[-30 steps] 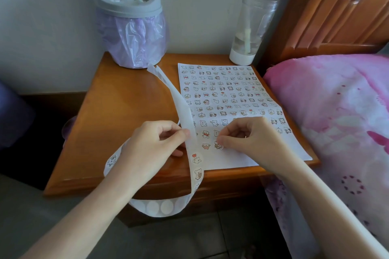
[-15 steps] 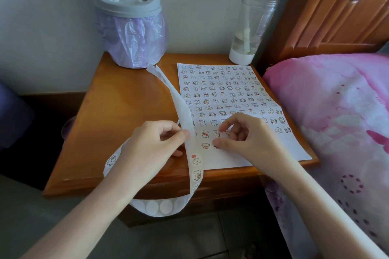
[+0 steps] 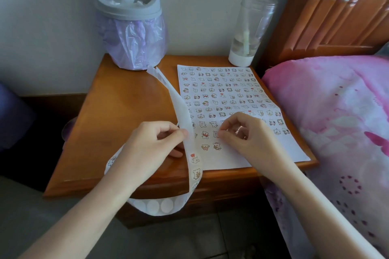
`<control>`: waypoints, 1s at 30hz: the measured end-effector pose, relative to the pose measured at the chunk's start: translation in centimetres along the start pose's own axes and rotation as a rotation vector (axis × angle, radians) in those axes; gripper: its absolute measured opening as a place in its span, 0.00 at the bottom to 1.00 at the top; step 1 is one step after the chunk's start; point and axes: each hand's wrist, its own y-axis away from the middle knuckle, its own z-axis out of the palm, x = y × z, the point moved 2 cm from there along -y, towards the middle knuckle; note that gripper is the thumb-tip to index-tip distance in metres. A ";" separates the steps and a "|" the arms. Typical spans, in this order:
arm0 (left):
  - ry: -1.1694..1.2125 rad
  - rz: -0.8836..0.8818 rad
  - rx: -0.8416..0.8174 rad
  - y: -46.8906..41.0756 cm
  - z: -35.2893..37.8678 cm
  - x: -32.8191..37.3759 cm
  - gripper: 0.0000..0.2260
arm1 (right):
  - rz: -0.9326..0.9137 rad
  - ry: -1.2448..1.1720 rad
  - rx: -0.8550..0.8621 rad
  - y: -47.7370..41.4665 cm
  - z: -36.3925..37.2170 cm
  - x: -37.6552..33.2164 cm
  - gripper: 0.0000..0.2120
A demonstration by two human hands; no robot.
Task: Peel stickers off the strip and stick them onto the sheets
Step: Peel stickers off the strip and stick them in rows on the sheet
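Note:
A white sheet [image 3: 242, 160] covered with rows of small cartoon stickers lies on the wooden nightstand [image 3: 117, 111]. A long white backing strip [image 3: 181, 111] runs from near the bin, through my left hand [image 3: 151, 149], and loops down over the table's front edge. My left hand pinches the strip between thumb and fingers. Two stickers [image 3: 195, 159] sit on the strip just below that grip. My right hand [image 3: 248, 132] hovers over the sheet's lower rows with fingers curled and nothing in them. A sticker [image 3: 216, 145] lies in the bottom row, just left of its thumb.
A grey bin with a purple liner [image 3: 130, 33] stands at the back left of the nightstand. A clear bottle [image 3: 250, 33] stands at the back right. Pink bedding [image 3: 336, 122] and a wooden headboard [image 3: 336, 6] border the right side.
My right hand has come off the bottom-row sticker it was pressing and drawn up a little, with its fingers curling in. My left hand and the strip have stayed put.

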 end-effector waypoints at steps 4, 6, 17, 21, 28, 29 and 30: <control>0.226 -0.027 -0.011 0.5 -0.7 0.9 0.07 | -0.085 -0.233 -0.036 0.7 0.0 -2.2 0.10; 0.250 -0.002 0.027 0.7 -0.9 1.1 0.07 | -0.143 -0.281 -0.092 1.5 0.2 -3.3 0.13; 0.143 0.145 0.198 1.0 -0.3 1.7 0.09 | -0.162 -0.367 -0.109 2.1 0.9 -4.1 0.06; 0.167 0.173 0.231 1.2 -0.3 2.0 0.08 | -0.129 -0.492 -0.138 2.0 1.0 -4.1 0.06; 0.387 0.061 0.056 1.4 0.0 2.4 0.15 | -0.121 -0.551 -0.109 1.6 0.9 -3.7 0.02; 0.409 0.045 0.023 1.4 0.0 2.5 0.16 | -0.128 -0.536 -0.097 1.6 0.9 -3.7 0.02; 0.399 0.040 0.002 1.4 0.1 2.5 0.14 | -0.133 -0.521 -0.085 1.6 0.9 -3.7 0.02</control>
